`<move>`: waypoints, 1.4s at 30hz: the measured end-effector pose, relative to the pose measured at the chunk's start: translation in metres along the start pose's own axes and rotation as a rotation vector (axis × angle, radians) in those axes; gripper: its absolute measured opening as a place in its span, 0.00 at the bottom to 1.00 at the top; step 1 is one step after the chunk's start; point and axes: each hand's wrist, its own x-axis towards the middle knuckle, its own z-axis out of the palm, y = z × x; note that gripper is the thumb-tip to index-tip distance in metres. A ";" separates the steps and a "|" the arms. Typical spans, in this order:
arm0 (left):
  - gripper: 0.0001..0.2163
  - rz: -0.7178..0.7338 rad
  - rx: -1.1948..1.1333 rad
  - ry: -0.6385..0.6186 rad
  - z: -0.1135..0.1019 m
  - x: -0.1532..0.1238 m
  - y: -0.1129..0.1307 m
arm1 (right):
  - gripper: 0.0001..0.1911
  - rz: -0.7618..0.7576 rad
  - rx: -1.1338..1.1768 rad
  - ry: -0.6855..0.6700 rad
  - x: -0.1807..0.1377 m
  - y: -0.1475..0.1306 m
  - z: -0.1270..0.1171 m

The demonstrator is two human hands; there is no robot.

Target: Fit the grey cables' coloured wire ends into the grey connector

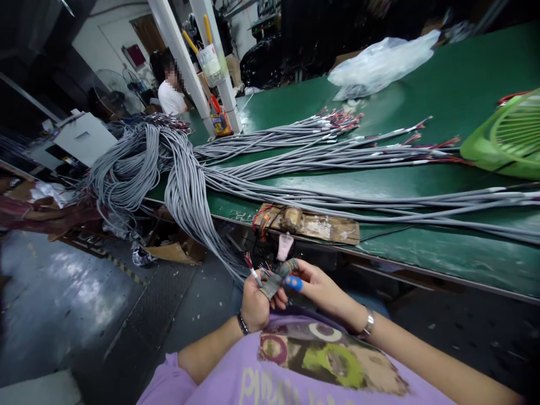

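Stretching ahead of both grips, the green bench (464, 261) carries long grey multi-core cables (185, 194), which heap up to the left of the grip and hang over the front edge towards it. Well beyond the grip lies a translucent plastic bag (383, 64); far to its right sits a lime-green plastic basket (483, 140). Just ahead of the grip, a worn wooden board (333, 225) lies along the bench edge.

The left grip (255, 306) is closed around a white-sleeved cable end (255, 275). The right grip (312, 280), with a blue wrap (294, 283) on its thumb, comes up close beside it, thumb and finger near together; whether they pinch anything I cannot tell.

Stripping looks done on this piece, since thin red wires (248, 260) stand bare above the left grip. Those wires are loose, so this end seems unfinished; how many cables remain is unclear.
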 end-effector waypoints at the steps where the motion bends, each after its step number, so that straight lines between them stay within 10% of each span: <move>1: 0.14 0.006 0.020 -0.008 -0.001 0.000 -0.001 | 0.18 -0.007 -0.013 -0.015 -0.001 -0.002 0.004; 11: 0.18 -0.153 0.223 -0.445 -0.016 0.001 0.013 | 0.19 0.085 -0.227 -0.091 0.004 -0.010 -0.012; 21: 0.14 0.041 0.019 -0.061 -0.004 -0.001 0.001 | 0.19 0.042 -0.149 0.137 0.011 0.001 -0.004; 42: 0.15 0.070 -0.128 0.137 0.000 0.004 0.004 | 0.15 0.005 0.011 -0.077 0.006 -0.008 0.010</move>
